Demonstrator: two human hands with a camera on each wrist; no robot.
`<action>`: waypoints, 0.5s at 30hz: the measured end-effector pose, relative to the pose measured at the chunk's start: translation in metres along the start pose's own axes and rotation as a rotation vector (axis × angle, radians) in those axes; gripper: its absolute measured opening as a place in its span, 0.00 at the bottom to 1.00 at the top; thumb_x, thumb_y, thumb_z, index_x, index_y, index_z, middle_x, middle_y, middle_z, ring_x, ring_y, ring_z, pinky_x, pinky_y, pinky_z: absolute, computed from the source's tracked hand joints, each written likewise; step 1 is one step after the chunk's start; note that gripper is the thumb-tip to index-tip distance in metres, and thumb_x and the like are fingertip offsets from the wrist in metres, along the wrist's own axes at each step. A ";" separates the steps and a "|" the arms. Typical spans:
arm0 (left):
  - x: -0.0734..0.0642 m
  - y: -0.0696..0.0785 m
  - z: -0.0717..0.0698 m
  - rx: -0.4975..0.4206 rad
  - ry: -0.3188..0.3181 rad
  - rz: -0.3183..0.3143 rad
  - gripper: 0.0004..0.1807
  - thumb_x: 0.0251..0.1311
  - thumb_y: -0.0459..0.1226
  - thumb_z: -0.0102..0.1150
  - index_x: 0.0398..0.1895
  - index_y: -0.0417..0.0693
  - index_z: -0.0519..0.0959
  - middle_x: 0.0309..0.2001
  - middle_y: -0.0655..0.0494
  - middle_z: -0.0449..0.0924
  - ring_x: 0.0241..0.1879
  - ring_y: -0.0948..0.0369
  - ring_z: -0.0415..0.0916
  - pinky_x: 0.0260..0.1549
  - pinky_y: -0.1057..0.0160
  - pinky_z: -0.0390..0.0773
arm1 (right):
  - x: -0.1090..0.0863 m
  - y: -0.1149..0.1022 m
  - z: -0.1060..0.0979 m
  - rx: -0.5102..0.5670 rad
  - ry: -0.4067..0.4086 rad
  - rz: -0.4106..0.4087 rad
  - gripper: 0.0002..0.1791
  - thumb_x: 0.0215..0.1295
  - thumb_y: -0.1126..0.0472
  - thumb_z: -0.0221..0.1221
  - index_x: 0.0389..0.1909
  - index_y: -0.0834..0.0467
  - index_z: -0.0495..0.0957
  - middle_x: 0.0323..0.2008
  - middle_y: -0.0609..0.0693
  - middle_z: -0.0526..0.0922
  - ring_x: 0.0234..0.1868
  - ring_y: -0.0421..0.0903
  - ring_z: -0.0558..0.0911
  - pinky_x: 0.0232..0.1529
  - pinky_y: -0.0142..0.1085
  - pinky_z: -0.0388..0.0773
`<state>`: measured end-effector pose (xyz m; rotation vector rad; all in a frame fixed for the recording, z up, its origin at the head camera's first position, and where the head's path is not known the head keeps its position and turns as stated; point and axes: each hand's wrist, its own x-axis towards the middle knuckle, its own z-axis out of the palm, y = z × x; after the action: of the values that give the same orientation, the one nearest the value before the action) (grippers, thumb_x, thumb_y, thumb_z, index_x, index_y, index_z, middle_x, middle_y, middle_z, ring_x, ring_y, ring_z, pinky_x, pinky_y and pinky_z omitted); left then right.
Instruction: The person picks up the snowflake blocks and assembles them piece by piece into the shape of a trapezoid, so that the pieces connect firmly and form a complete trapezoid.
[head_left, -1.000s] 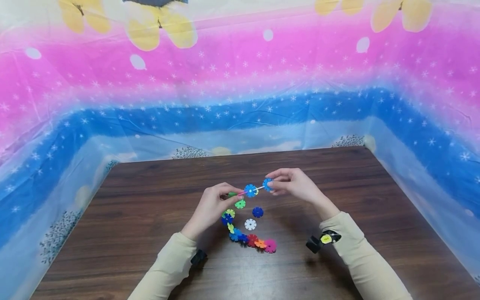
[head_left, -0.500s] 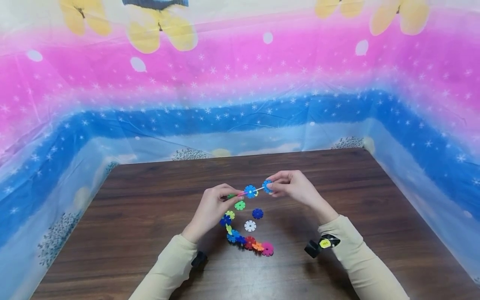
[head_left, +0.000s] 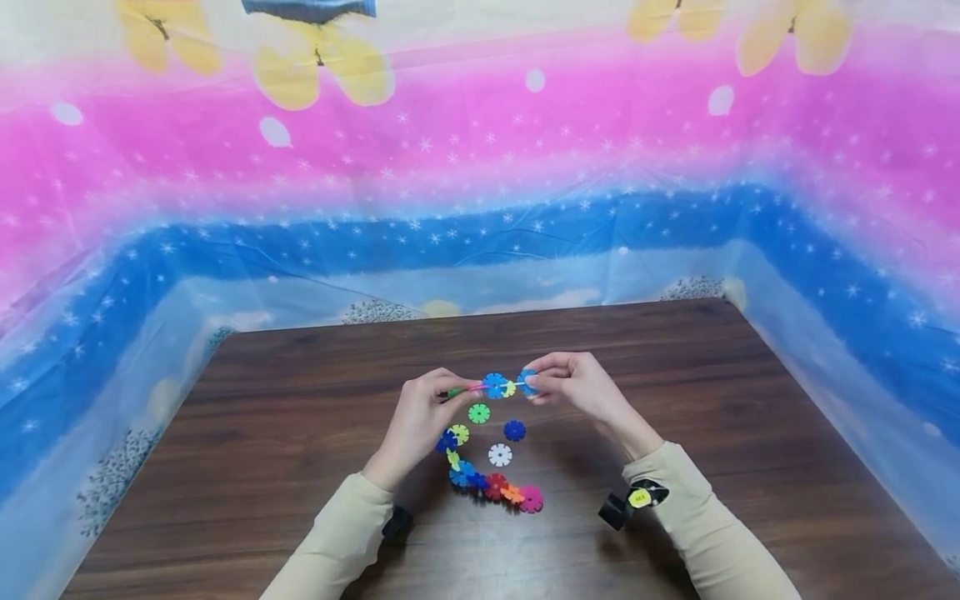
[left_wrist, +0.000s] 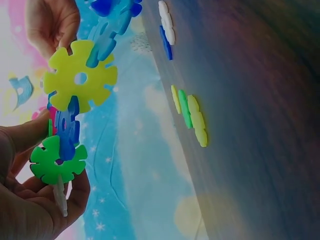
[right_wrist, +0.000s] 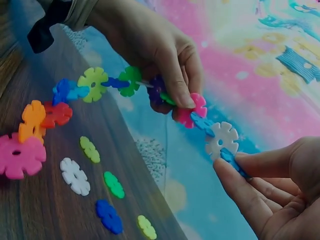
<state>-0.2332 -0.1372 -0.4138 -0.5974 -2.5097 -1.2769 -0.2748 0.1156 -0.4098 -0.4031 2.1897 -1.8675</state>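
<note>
A curved chain of notched plastic snowflake discs hangs from my hands above the table. My left hand (head_left: 416, 417) pinches the chain beside a pink disc (right_wrist: 197, 106); a green disc (left_wrist: 57, 161) sits by its fingers in the left wrist view. My right hand (head_left: 585, 392) pinches a blue snowflake disc (right_wrist: 233, 163) between thumb and fingertips. That disc meets the edge of a white disc (right_wrist: 222, 142), which another blue disc (head_left: 493, 386) links to the pink one. Toward me, the chain's other end runs through red (head_left: 496, 487) and orange discs to a magenta disc (head_left: 531, 499).
Several loose discs lie on the brown wooden table (head_left: 300, 433): a green disc (head_left: 478, 413), a dark blue disc (head_left: 514, 431), a white disc (head_left: 500, 455) and yellow-green ones. Behind the table hangs a pink and blue patterned cloth (head_left: 450, 167).
My right hand has come a little left and down with its blue disc, closer to my left hand. The chain's low end has swung slightly left.
</note>
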 end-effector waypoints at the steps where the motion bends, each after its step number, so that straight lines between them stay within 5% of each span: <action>1: 0.000 0.000 0.000 0.001 0.000 0.002 0.08 0.63 0.35 0.67 0.43 0.49 0.90 0.33 0.60 0.82 0.24 0.58 0.75 0.22 0.66 0.72 | 0.000 0.001 0.000 0.002 0.002 -0.004 0.14 0.69 0.66 0.63 0.50 0.71 0.80 0.38 0.61 0.87 0.40 0.60 0.87 0.49 0.57 0.80; 9: 0.002 0.001 -0.002 0.023 -0.092 -0.017 0.06 0.65 0.37 0.66 0.41 0.50 0.89 0.37 0.60 0.84 0.28 0.63 0.75 0.29 0.64 0.77 | -0.001 0.000 -0.005 -0.028 -0.028 0.002 0.14 0.69 0.66 0.63 0.51 0.70 0.80 0.39 0.60 0.87 0.42 0.63 0.86 0.49 0.58 0.80; 15: 0.002 0.003 -0.004 0.025 -0.237 -0.113 0.13 0.65 0.39 0.67 0.51 0.51 0.84 0.42 0.61 0.84 0.33 0.64 0.78 0.31 0.63 0.80 | -0.001 -0.003 -0.002 -0.097 -0.103 -0.055 0.12 0.71 0.62 0.62 0.49 0.65 0.82 0.37 0.57 0.87 0.44 0.68 0.84 0.48 0.58 0.81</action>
<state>-0.2333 -0.1384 -0.4091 -0.6439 -2.7835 -1.2782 -0.2746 0.1170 -0.4069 -0.5700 2.2276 -1.7301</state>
